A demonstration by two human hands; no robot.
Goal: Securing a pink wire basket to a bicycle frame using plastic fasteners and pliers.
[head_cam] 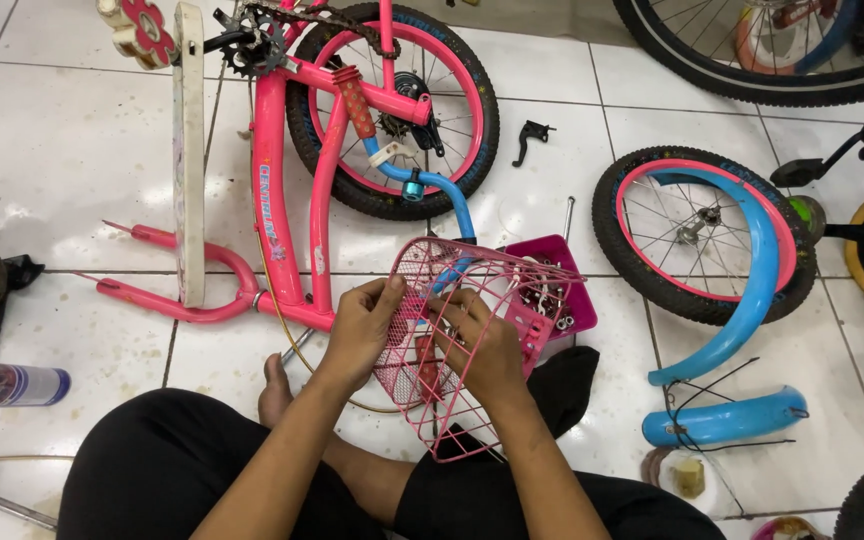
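White tiled floor (62, 150) covered in bike bits: pink kids' bike frame (270, 190) lying at the left, then the left hand (364, 330) pinching the rim of a pink wire basket (452, 340) held over the lap, right hand (487, 345) gripping its mesh side, pink parts tray (562, 290) just behind, loose wheel (702, 235) and blue fenders (727, 420) off right.

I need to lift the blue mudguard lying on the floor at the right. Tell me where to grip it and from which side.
Grip the blue mudguard at the middle of its curved body, coming down from above. It lies flat on the tiles with its rounded back up, and thin black stays cross its left end, so the bare middle probably gives the cleanest hold.
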